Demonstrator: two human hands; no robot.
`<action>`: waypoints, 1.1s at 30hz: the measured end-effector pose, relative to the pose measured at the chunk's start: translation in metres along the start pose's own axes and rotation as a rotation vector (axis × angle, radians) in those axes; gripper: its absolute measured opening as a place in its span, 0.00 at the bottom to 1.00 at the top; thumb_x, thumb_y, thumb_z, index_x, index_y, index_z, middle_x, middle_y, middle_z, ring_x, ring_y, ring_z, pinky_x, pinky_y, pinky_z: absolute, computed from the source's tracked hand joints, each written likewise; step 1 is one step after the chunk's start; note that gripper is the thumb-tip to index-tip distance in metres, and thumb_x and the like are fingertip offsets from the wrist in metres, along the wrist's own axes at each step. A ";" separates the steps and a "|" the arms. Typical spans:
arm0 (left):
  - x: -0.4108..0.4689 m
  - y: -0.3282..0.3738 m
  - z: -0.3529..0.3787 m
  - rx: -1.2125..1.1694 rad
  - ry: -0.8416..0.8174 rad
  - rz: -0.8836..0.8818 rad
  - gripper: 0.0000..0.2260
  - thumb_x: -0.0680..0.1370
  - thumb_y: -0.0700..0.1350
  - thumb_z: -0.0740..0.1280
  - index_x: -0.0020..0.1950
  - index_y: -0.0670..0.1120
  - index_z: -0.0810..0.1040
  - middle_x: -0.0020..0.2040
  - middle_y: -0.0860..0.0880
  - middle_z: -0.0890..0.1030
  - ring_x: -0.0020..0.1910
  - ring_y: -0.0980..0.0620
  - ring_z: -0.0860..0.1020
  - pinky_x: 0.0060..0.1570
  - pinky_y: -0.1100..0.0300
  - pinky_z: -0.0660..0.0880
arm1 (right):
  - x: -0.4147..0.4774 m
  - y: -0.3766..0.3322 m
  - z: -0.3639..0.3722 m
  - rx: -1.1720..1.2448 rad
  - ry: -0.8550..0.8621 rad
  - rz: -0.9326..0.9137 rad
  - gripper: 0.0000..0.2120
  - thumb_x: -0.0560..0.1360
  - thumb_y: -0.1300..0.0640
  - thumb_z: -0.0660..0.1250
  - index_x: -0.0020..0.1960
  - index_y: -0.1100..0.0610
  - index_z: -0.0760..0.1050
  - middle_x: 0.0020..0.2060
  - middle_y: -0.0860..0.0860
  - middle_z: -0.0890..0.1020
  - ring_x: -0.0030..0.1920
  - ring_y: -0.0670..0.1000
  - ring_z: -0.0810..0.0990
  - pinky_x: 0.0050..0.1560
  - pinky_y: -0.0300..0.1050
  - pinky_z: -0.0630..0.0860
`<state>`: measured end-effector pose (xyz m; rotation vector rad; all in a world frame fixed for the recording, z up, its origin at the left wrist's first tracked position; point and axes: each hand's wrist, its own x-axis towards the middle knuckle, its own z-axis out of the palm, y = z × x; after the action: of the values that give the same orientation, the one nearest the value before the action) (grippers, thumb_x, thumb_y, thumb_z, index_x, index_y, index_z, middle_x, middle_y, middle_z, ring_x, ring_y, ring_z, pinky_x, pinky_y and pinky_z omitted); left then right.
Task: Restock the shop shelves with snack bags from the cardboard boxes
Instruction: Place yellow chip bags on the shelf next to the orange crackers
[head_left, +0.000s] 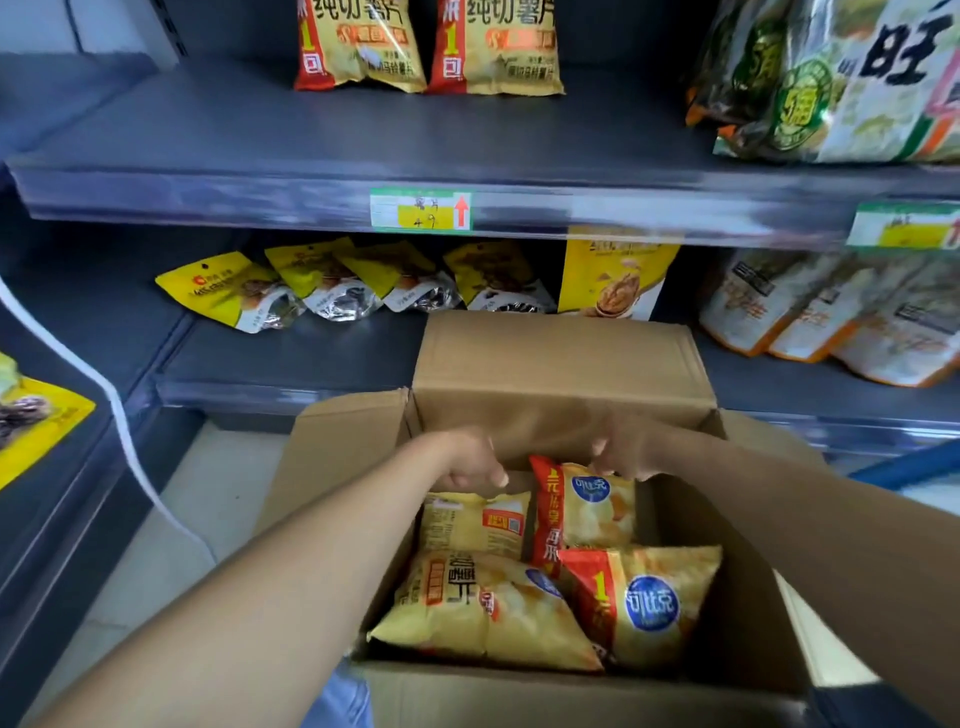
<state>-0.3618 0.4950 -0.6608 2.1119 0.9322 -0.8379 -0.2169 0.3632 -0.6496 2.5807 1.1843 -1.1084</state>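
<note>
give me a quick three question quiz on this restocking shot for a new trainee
1. True or false: both hands, left hand and right hand, are down inside the cardboard box.
2. Which bags on the shelves match the ones in the box? A) the two chip bags on the upper shelf B) the tilted yellow nut pouches on the lower shelf C) the white pouches at the lower right
3. Fill in: the box's rear flap stands ____.

Key
1. True; they meet the far chip bags in the box, though whether either grip has closed is unclear.
2. A
3. Open, raised upright against the lower shelf.
</note>
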 end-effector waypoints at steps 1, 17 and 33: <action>0.006 0.000 0.003 -0.012 0.013 -0.010 0.19 0.77 0.49 0.66 0.66 0.42 0.72 0.51 0.42 0.80 0.35 0.53 0.73 0.36 0.61 0.71 | 0.005 0.005 0.005 -0.002 -0.001 0.028 0.15 0.77 0.54 0.65 0.59 0.62 0.77 0.51 0.59 0.83 0.41 0.53 0.79 0.44 0.44 0.79; 0.056 -0.025 0.032 -0.111 -0.029 -0.238 0.19 0.81 0.44 0.61 0.70 0.38 0.69 0.70 0.40 0.70 0.68 0.43 0.70 0.64 0.54 0.68 | 0.051 0.059 0.058 0.329 -0.027 0.246 0.20 0.75 0.55 0.69 0.63 0.64 0.72 0.58 0.58 0.79 0.55 0.53 0.78 0.51 0.44 0.74; 0.063 0.056 0.069 -0.037 -0.508 0.070 0.24 0.74 0.42 0.72 0.68 0.44 0.71 0.66 0.43 0.74 0.65 0.45 0.73 0.62 0.53 0.74 | 0.065 0.058 0.060 0.982 -0.071 0.379 0.06 0.76 0.60 0.68 0.44 0.62 0.74 0.54 0.59 0.79 0.61 0.59 0.76 0.64 0.56 0.72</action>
<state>-0.3030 0.4354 -0.7302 1.7598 0.5934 -1.2308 -0.1833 0.3422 -0.7476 3.1231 0.0404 -1.9886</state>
